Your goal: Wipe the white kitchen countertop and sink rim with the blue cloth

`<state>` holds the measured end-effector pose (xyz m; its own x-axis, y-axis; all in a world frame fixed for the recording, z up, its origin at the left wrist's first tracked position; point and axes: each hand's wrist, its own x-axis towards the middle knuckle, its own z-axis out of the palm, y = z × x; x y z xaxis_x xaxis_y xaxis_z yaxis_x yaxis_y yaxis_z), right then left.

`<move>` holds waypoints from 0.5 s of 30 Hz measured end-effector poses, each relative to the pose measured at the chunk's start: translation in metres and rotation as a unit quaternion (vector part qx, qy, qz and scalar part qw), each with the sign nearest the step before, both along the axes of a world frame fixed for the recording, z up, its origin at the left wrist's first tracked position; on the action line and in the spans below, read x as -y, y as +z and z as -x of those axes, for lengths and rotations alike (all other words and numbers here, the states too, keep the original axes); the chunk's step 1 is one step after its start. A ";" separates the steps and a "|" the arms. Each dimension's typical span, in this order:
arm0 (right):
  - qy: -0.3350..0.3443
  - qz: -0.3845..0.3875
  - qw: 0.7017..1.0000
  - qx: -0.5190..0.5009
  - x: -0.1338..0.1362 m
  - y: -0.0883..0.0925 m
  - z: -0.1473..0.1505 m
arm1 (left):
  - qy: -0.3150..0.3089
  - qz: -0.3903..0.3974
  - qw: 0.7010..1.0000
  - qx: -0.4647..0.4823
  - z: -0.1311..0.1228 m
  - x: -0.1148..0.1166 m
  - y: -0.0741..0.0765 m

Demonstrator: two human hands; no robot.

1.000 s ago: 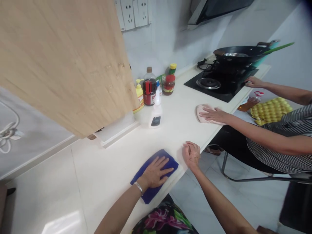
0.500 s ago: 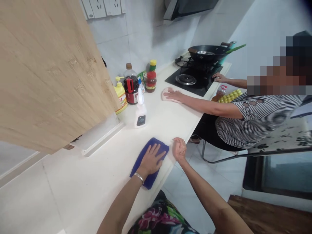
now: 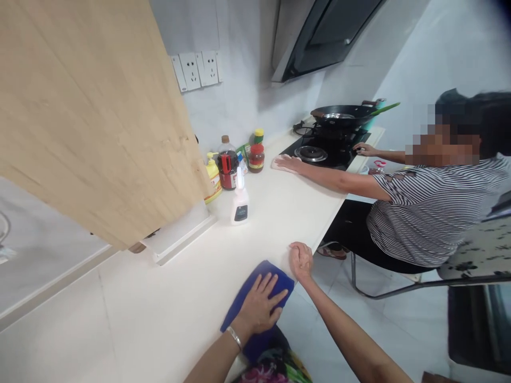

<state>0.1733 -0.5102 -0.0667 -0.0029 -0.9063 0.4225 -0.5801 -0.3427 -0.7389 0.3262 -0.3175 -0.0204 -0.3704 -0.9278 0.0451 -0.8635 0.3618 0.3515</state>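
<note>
1. Against the back wall, on the table (image 3: 279,213), a yellow pump bottle (image 3: 212,180) stands beside a clear bottle (image 3: 228,170) partly full of dark liquid.
2. Just in front stands a white spray bottle (image 3: 240,201); its contents cannot be seen.
3. Further right, a red-lidded jar (image 3: 256,158) holds something dark red.
4. A deep-blue cloth (image 3: 255,274) lies folded at the table's near edge, pressed under the left hand (image 3: 261,307), whose fingers are spread wide.
5. The right hand (image 3: 301,260), loosely curled and holding nothing, rests on the edge just right of the cloth.
</note>
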 end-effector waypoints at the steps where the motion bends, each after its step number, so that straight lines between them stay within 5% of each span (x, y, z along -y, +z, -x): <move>1: 0.002 0.001 1.000 0.003 0.000 0.000 0.000 | 0.000 -0.002 1.000 0.001 0.000 0.000 0.002; 10: 0.013 -0.012 1.000 0.008 0.001 -0.004 0.000 | 0.006 -0.029 1.000 0.005 0.001 0.003 0.007; 15: 0.028 -0.025 0.999 0.008 -0.004 0.001 0.000 | 0.016 -0.031 0.999 0.008 0.006 0.030 0.004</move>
<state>0.1737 -0.5066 -0.0654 0.0416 -0.9256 0.3763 -0.5500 -0.3356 -0.7648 0.3203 -0.3473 -0.0163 -0.3408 -0.9400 -0.0187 -0.8800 0.3119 0.3582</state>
